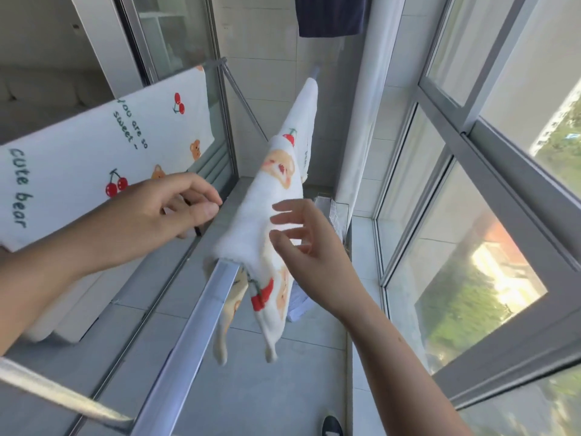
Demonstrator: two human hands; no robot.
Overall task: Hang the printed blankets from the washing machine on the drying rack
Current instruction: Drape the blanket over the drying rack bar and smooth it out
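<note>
Blankets number two, both white with cherry and bear prints. One printed blanket [103, 158] hangs flat over the far-left rail at nine o'clock, its long axis running from eight toward eleven o'clock, lettering "cute bear" and "You are so sweet" reading along that line. The second blanket [267, 202] is bunched along the middle rail [188, 344] of the drying rack, its long axis following the rail from six toward twelve o'clock, two corners dangling off the near end and pointing down at six. Hands count two as well. The left hand [176, 209], at nine o'clock of the bunched cloth, has fingers curled loosely and close together, gripping nothing I can make out. The right hand [311, 243], at three o'clock, is spread wide, fingertips blurred and just beside or brushing the fabric; contact cannot be told. A dark garment [333, 15] hangs at twelve o'clock.
</note>
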